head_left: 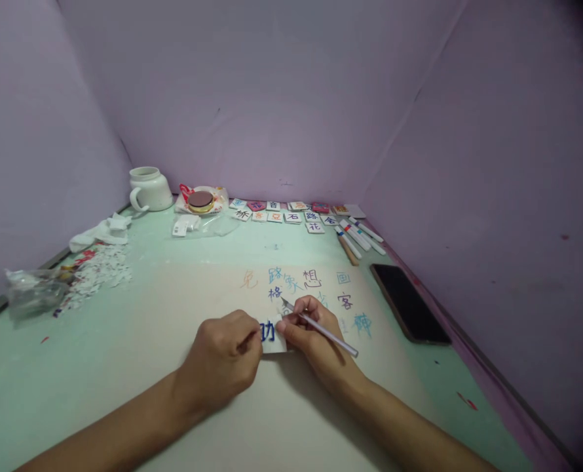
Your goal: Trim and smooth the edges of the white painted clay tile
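A small white card (274, 346) with a dark blue character lies between my hands, low over a pale sheet (213, 288). My left hand (227, 351) is closed at the card's left edge, its fingertips pinched there. Thumb and fingers of my right hand (321, 334) grip the card's right side. Tucked in that same hand is a slim silver craft knife (333, 337), its pointed tip slanting up and left, away from the card. Handwritten characters in several colours cover the sheet beyond my hands.
Rows of character cards (293, 217) line the back wall. Marker pens (355, 235) and a black phone (409, 305) lie at right. A white mug (151, 190), a round tin (200, 201), paper scraps (99, 272) and a plastic bag (36, 292) occupy the left.
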Action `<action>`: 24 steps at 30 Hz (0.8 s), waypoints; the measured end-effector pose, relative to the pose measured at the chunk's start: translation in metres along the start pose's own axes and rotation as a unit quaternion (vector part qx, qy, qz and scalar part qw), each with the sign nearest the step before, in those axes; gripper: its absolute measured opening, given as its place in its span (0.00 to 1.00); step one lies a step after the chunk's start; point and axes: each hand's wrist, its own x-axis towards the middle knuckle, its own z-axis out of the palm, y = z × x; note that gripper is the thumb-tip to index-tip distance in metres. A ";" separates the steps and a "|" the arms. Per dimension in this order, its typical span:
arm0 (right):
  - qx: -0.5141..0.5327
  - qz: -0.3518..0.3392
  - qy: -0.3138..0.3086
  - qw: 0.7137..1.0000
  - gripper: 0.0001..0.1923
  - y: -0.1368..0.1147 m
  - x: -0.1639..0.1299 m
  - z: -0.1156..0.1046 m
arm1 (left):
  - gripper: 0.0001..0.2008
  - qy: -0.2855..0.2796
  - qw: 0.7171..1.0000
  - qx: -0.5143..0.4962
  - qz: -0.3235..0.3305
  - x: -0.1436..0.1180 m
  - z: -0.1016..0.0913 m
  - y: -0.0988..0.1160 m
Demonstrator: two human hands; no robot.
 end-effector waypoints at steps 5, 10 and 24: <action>-0.066 -0.025 -0.020 0.997 0.12 0.003 0.002 -0.006 | 0.19 0.028 0.980 -0.046 -0.192 0.005 -0.015 -0.011; -0.284 -0.168 0.025 0.944 0.06 0.003 0.010 -0.026 | 0.14 0.012 0.985 -0.051 -0.165 0.004 -0.021 -0.015; -0.061 -0.028 0.041 0.997 0.13 0.005 0.022 -0.033 | 0.09 0.001 0.996 -0.087 0.009 -0.005 -0.009 -0.014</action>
